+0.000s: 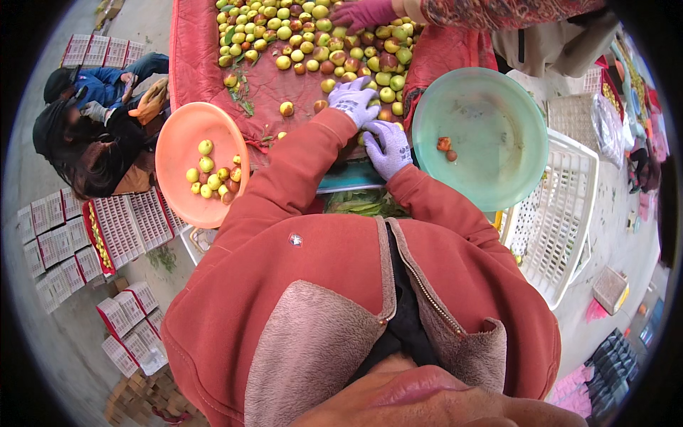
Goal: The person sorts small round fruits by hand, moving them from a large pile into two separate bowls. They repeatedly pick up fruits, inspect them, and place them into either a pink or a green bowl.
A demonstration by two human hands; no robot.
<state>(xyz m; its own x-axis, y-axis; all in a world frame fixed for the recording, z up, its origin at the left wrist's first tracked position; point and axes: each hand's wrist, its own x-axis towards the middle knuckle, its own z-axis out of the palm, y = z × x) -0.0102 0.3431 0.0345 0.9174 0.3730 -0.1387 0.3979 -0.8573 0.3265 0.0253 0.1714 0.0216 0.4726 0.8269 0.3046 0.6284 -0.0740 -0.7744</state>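
Fresh jujubes (320, 53), yellow-green with red-brown patches, lie spread over a red quilted cloth (256, 85). My left hand (353, 101), in a lilac knit glove, is palm down over jujubes at the near side of the pile, fingers spread. Close to it on the right is my right hand (390, 150), gloved alike, with its fingers bent beside a few jujubes. Whether anything sits under those fingers is hidden. An orange plastic basin (176, 160) at the left holds several jujubes. Two brownish fruits lie in a green plastic basin (480, 181) at the right.
Across the cloth, another person's pink-gloved hand (360, 13) touches the pile. Loose leaves (243, 96) lie on the cloth. A white plastic crate (565, 229) stands below the green basin. Other people (101, 123) sit at the left, near stacked crates (128, 224).
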